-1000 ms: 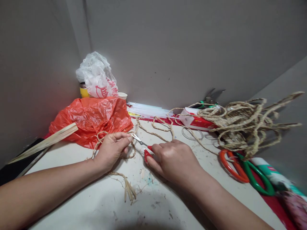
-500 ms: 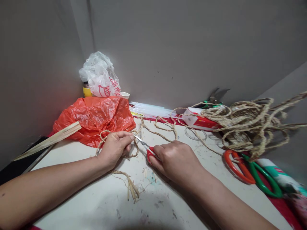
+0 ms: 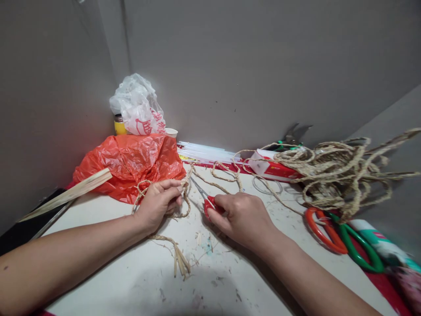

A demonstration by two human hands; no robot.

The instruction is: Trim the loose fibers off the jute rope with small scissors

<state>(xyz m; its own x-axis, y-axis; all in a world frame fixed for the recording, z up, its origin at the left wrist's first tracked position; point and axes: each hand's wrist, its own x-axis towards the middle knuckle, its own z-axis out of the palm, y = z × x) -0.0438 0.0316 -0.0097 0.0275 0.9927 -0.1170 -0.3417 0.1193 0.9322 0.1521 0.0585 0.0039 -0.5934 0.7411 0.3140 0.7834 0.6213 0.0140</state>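
My left hand (image 3: 158,202) pinches a loop of tan twisted rope (image 3: 184,199) against the white table (image 3: 125,276), in front of the red bag. My right hand (image 3: 245,216) grips small red-handled scissors (image 3: 205,199); their thin blades point up and left, with the tips just right of my left fingertips beside the rope. The rope runs back and right to a big tangled heap of the same cord (image 3: 338,171). A frayed end of straw-like fibres (image 3: 180,259) lies on the table below my left wrist.
A crumpled red plastic bag (image 3: 131,164) and a white bag (image 3: 138,107) over a yellow jar stand at the back left. Clear sticks (image 3: 207,153), a red-white pack (image 3: 269,166), large orange-and-green scissors (image 3: 342,239) and a wooden slat (image 3: 66,193) lie around. Grey walls close the corner.
The scissors' tips have swung away from my left fingertips, up and to the right, and my right hand has shifted slightly right. My left hand keeps its hold on the rope.
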